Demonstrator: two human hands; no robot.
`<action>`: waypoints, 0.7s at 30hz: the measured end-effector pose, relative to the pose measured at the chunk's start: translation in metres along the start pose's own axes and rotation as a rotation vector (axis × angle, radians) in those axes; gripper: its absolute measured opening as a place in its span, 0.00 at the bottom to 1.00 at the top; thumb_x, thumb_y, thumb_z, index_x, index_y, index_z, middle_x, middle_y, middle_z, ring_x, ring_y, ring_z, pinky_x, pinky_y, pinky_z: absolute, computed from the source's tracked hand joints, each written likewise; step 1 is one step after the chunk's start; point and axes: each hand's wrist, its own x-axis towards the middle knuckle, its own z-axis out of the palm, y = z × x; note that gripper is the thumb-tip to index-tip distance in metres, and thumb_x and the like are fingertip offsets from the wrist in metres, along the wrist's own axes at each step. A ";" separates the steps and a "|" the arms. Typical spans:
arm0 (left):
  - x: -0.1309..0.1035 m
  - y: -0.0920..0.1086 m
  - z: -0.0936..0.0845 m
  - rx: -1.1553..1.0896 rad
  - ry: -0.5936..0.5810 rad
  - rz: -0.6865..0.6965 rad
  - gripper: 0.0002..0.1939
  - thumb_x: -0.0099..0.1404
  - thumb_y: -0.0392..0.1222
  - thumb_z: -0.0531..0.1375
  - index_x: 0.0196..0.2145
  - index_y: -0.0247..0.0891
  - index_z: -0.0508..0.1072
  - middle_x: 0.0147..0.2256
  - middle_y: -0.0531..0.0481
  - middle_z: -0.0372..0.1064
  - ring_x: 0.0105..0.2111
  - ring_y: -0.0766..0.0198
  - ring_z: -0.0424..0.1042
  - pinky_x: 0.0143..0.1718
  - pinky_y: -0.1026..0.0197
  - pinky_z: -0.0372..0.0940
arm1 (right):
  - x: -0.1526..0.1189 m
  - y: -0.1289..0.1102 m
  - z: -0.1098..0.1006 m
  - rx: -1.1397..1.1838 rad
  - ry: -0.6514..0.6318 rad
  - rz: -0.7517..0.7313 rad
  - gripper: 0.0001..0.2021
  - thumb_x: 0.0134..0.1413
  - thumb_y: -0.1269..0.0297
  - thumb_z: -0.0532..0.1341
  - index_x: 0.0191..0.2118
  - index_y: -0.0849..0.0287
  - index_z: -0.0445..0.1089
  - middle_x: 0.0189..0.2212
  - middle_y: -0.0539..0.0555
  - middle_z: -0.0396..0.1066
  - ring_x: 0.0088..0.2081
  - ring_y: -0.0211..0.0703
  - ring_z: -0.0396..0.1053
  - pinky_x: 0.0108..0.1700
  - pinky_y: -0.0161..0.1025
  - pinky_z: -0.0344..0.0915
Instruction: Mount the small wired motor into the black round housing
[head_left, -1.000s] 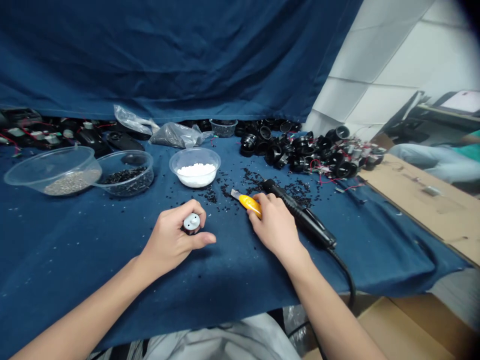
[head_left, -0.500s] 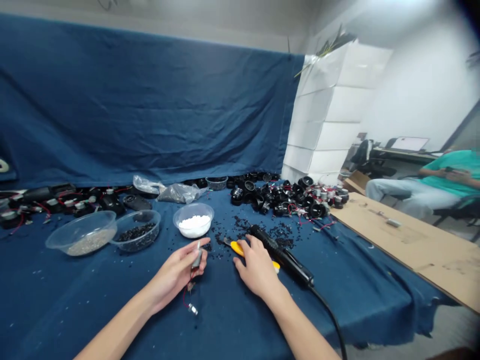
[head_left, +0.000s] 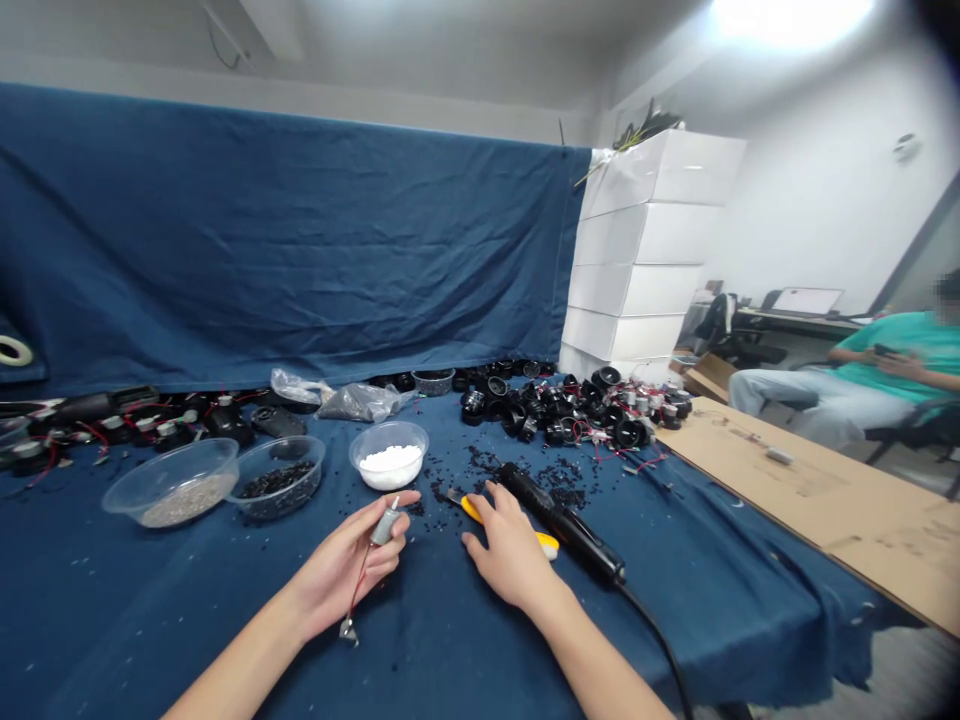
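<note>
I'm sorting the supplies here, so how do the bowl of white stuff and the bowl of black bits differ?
The white-filled bowl holds white granules; the black-filled bowl holds black bits. The white-filled bowl looks smaller and sits nearer the left hand; the black-filled bowl sits farther left. Both are clear plastic.

The counter (head_left: 187, 620) is draped in a dark blue cloth. On it stand 3 clear plastic bowls: 1 of grey bits (head_left: 171, 482), 1 of black bits (head_left: 276, 477), 1 of white granules (head_left: 388, 455). Loose black pellets (head_left: 559, 475) lie scattered near a yellow utility knife (head_left: 510, 525) and a black corded tool (head_left: 562, 520). Black round housings (head_left: 570, 405) are heaped at the back; flat cardboard (head_left: 810, 490) lies at the right.
</note>
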 end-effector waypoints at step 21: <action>0.000 0.002 0.004 0.197 0.274 0.111 0.17 0.55 0.45 0.70 0.38 0.29 0.77 0.30 0.45 0.74 0.27 0.69 0.70 0.32 0.70 0.68 | 0.135 0.139 -0.051 -0.523 0.031 0.066 0.22 0.60 0.54 0.60 0.55 0.61 0.63 0.52 0.59 0.65 0.52 0.51 0.65 0.54 0.54 0.61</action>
